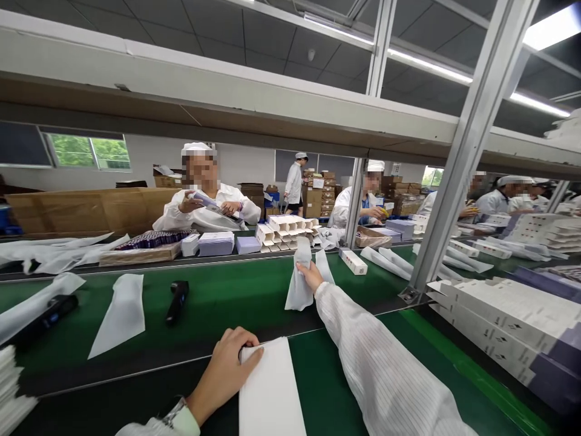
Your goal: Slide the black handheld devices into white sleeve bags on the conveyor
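My left hand (229, 369) rests at the upper left corner of a long white box (271, 390) on the near green surface. Its thumb lies on the box top and its fingers curl over a dark item at the edge, mostly hidden. Stretched forward over the green belt (218, 303), my right hand (311, 277) pinches a thin white translucent sleeve (298, 290), which hangs down from the fingers. Another white sleeve (324, 266) is just behind that hand.
A black handheld device (177, 301) and a loose white sleeve (121, 309) lie on the belt. White-and-purple boxes (512, 333) are stacked at right beside a metal post (454, 163). Across the belt, a person (206, 203) holds a purple item. A shelf (227, 91) spans overhead.
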### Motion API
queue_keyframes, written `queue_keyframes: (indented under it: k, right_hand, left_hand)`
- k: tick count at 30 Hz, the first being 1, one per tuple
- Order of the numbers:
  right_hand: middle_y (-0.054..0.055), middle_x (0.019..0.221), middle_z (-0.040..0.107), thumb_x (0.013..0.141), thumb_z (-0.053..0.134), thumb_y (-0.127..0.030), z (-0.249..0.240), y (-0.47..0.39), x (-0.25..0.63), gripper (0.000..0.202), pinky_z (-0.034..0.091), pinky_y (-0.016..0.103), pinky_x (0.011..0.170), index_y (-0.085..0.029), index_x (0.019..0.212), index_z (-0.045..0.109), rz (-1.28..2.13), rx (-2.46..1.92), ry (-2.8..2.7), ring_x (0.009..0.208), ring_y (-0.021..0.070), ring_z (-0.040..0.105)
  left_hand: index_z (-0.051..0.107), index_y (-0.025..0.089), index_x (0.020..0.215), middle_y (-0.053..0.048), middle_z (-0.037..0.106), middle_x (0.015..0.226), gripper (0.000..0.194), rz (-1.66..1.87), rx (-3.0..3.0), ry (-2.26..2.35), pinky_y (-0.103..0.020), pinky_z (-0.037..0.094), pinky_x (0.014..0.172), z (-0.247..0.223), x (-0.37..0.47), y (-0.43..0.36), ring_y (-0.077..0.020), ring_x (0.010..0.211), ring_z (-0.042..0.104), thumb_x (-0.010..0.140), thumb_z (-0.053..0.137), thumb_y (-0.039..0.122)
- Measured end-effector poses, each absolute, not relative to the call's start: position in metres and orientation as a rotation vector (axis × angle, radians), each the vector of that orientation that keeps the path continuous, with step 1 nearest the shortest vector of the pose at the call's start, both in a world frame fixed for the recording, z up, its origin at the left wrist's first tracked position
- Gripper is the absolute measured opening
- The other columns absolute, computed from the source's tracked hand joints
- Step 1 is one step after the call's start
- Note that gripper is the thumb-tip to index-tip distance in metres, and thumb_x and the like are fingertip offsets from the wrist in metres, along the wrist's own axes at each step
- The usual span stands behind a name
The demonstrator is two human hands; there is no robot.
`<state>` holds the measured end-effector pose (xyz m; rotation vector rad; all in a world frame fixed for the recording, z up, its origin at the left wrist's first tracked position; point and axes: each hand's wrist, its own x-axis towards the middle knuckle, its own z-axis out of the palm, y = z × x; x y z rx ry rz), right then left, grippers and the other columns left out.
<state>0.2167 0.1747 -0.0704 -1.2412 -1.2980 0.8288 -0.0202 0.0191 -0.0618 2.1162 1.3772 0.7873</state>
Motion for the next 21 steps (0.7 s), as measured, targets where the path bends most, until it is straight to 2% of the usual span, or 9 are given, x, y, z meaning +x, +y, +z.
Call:
queue_keyframes:
  k: [5,8,10,15,21]
  right_hand:
    - [0.011,0.101,0.053,0.068,0.055,-0.039,-0.086,0.186,0.227,0.046,0.036,0.036,0.083,-0.014,0.106,0.046,0.639,-1.527,-1.406,0.097,0.0245,0.048]
    - [0.015,0.11,0.045,0.069,0.056,-0.03,-0.087,0.179,0.23,0.049,0.026,0.042,0.09,-0.014,0.113,0.044,0.482,-1.644,-1.437,0.107,0.0292,0.038]
    - [0.014,0.116,0.038,0.073,0.051,-0.028,-0.083,0.175,0.227,0.047,0.023,0.041,0.092,-0.017,0.118,0.04,0.355,-1.657,-1.483,0.111,0.0282,0.033]
    - [0.011,0.107,0.045,0.08,0.038,-0.027,-0.079,0.165,0.207,0.038,0.033,0.034,0.085,-0.016,0.117,0.04,-0.067,-1.515,-1.809,0.1,0.0225,0.041]
    - [0.009,0.1,0.049,0.079,0.039,-0.022,-0.09,0.155,0.192,0.034,0.037,0.033,0.081,-0.018,0.112,0.045,-0.077,-1.471,-1.94,0.093,0.0202,0.045]
  left_hand:
    - [0.052,0.023,0.073,-0.001,0.052,0.078,0.016,0.6,2.108,1.454,-0.038,0.034,0.079,-0.061,-0.018,0.021,-0.022,0.084,0.045,0.071,0.046,0.037]
    - [0.051,0.023,0.074,0.0,0.051,0.078,0.017,0.586,2.116,1.467,-0.037,0.034,0.079,-0.061,-0.018,0.021,-0.0207,0.084,0.045,0.073,0.043,0.038]
    - [0.051,0.023,0.075,0.0,0.052,0.079,0.018,0.598,2.119,1.466,-0.035,0.035,0.078,-0.062,-0.019,0.021,-0.0203,0.083,0.046,0.075,0.04,0.037]
    - [0.05,0.023,0.077,-0.001,0.052,0.082,0.023,0.706,2.098,1.454,-0.031,0.037,0.071,-0.066,-0.022,0.022,-0.0193,0.08,0.047,0.079,0.035,0.041]
    - [0.05,0.022,0.075,0.0,0.053,0.077,0.024,0.762,2.197,1.464,-0.028,0.038,0.066,-0.065,-0.021,0.019,-0.0183,0.074,0.049,0.079,0.037,0.042]
